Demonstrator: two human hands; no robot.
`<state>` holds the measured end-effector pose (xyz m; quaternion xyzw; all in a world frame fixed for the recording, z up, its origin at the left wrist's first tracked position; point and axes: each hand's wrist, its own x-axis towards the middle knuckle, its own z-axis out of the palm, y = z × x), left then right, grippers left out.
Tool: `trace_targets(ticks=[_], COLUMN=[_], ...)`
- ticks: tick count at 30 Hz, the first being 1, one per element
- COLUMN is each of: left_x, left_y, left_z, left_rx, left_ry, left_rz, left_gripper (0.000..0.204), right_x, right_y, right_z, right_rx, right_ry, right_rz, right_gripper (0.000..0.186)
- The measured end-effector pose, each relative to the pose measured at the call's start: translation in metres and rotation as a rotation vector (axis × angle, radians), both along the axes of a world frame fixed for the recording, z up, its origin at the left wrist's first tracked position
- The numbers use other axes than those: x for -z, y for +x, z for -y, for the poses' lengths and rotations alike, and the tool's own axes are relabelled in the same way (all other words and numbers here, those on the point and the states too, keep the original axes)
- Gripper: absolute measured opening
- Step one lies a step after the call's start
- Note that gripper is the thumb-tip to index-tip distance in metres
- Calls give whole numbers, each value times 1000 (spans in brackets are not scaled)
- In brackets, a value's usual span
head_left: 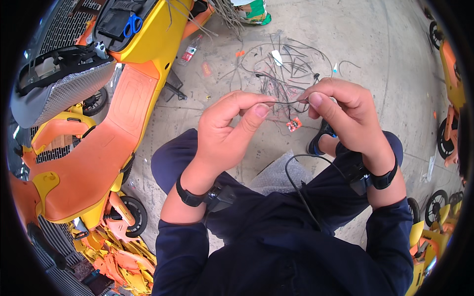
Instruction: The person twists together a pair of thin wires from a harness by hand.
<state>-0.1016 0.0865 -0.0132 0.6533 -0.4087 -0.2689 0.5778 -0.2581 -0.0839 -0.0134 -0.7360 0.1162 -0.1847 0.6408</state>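
A thin black cable (286, 103) runs between my two hands, above my knees. My left hand (228, 123) pinches one end of it between thumb and forefinger. Thumb and fingers of my right hand (343, 111) close on the other part, where the cable curls in a small loop. Below it dangles or lies a small piece with an orange-red label (294, 124); I cannot tell whether it is joined to the cable. Beyond my hands, a heap of cut black wires (296, 64) is scattered over the concrete floor.
To the left stands an orange and yellow scooter (98, 143) with blue-handled scissors (133, 25) on top. A plastic bottle (190, 51) lies on the floor. Bubble wrap (281, 176) sits between my legs. Yellow and orange plastic scraps (121, 259) pile up lower left; more scooters (447, 123) line the right.
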Motion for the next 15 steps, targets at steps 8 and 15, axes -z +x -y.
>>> trace_targets(ticks=[8, 15], left_x=[-1, -2], left_y=[-1, 3], left_z=[-3, -4], left_rx=[92, 87], left_ry=[51, 59], left_rz=[-16, -1], left_gripper=[15, 15], right_x=[2, 3], right_y=[9, 5], right_z=[2, -1], right_rx=[101, 38], right_ry=[-577, -291], right_rz=[127, 165], right_gripper=[18, 18])
